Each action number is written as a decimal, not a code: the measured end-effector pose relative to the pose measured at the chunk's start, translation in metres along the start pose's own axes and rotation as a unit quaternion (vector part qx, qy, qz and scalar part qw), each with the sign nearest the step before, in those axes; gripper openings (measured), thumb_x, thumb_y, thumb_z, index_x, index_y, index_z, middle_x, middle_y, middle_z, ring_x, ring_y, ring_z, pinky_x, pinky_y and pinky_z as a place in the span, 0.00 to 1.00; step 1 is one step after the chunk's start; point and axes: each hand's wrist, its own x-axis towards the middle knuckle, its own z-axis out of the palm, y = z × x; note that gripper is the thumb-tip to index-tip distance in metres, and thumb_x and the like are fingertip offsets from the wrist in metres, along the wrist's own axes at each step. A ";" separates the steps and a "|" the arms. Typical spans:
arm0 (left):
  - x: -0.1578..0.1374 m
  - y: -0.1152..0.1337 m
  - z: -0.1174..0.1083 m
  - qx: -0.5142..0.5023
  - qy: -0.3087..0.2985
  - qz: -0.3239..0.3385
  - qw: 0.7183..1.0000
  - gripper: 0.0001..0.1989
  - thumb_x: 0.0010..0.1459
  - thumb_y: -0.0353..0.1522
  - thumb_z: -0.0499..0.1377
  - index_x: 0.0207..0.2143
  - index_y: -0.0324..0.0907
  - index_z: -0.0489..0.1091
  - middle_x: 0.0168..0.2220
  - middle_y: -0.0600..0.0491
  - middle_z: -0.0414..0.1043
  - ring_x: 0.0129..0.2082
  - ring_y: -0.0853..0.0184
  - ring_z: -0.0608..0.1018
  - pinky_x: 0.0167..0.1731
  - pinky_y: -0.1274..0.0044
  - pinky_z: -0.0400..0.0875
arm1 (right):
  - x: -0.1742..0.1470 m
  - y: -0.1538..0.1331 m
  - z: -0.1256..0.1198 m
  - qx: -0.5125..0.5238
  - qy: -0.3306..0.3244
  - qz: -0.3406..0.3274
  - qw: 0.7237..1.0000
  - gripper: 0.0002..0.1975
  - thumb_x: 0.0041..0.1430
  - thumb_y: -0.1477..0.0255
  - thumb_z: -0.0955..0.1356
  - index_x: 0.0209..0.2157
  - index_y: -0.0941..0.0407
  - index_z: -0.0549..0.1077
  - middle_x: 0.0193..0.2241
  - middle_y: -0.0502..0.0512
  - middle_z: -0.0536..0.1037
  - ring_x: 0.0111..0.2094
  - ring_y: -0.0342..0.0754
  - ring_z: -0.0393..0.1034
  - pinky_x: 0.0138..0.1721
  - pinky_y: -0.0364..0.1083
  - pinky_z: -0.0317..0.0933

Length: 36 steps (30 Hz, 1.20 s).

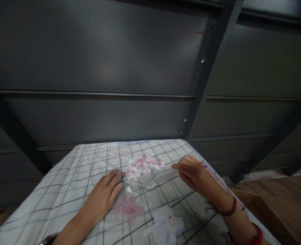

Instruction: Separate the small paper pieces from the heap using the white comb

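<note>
My right hand (191, 172) pinches the edge of a thin, see-through plastic bag (162, 177) that lies low over the checked cloth. Flat on the cloth, with its fingers stretched out, rests my left hand (106, 189); a ring is on one finger. Just beyond its fingertips is a heap of small white and pink paper pieces (144, 165). Closer to me lies a pile of pink, filmy pieces (129, 207). A third pile, of whitish paper pieces (167, 224), is at the near edge of the view. The bag's outline is faint, so its full extent is unclear.
A white cloth with dark grid lines (71, 177) covers the table. Dark metal panels (101, 68) rise behind it. To the right, below the table edge, stands an open cardboard box (262, 211) on a brown floor (288, 194).
</note>
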 end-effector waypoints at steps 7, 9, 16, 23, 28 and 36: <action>-0.008 -0.010 0.017 0.030 0.018 -0.056 0.998 0.24 0.66 0.40 0.40 0.59 0.40 0.57 0.58 0.45 0.61 0.56 0.57 0.64 0.52 0.62 0.61 | -0.004 0.007 -0.009 0.022 0.024 0.009 0.999 0.12 0.55 0.82 0.61 0.38 0.56 0.71 0.25 0.51 0.70 0.29 0.44 0.62 0.30 0.45 0.60; -0.010 -0.013 0.021 0.034 0.027 -0.060 0.997 0.24 0.66 0.41 0.40 0.60 0.41 0.56 0.58 0.45 0.60 0.57 0.57 0.63 0.52 0.62 0.61 | -0.003 0.005 -0.007 0.022 0.020 0.006 1.000 0.12 0.55 0.82 0.61 0.37 0.56 0.71 0.24 0.51 0.69 0.28 0.44 0.61 0.29 0.44 0.59; -0.010 -0.014 0.021 0.036 -0.001 -0.078 0.996 0.27 0.66 0.43 0.37 0.59 0.38 0.56 0.59 0.43 0.58 0.59 0.56 0.60 0.52 0.61 0.60 | -0.001 0.002 -0.011 0.065 0.040 -0.022 0.997 0.12 0.54 0.83 0.62 0.38 0.56 0.69 0.26 0.51 0.69 0.28 0.43 0.62 0.28 0.44 0.59; -0.012 -0.015 0.029 0.042 0.019 -0.084 0.995 0.27 0.65 0.45 0.38 0.59 0.41 0.58 0.58 0.43 0.60 0.59 0.55 0.60 0.52 0.60 0.60 | 0.002 -0.004 -0.010 0.067 0.030 -0.029 0.997 0.13 0.54 0.84 0.61 0.38 0.56 0.69 0.26 0.51 0.69 0.27 0.43 0.62 0.26 0.44 0.59; -0.013 -0.016 0.028 0.046 0.012 -0.086 0.995 0.27 0.65 0.46 0.40 0.58 0.41 0.59 0.58 0.43 0.60 0.58 0.53 0.60 0.52 0.60 0.59 | 0.002 -0.007 -0.015 0.090 0.033 -0.022 0.995 0.11 0.54 0.83 0.61 0.37 0.56 0.69 0.25 0.51 0.69 0.26 0.43 0.62 0.25 0.44 0.59; -0.011 -0.012 0.022 0.048 -0.030 -0.100 0.993 0.28 0.64 0.46 0.39 0.59 0.41 0.59 0.60 0.43 0.57 0.60 0.52 0.58 0.53 0.59 0.57 | 0.002 -0.011 0.000 0.032 0.062 -0.039 0.997 0.12 0.55 0.82 0.61 0.40 0.56 0.68 0.26 0.53 0.70 0.27 0.44 0.61 0.27 0.45 0.59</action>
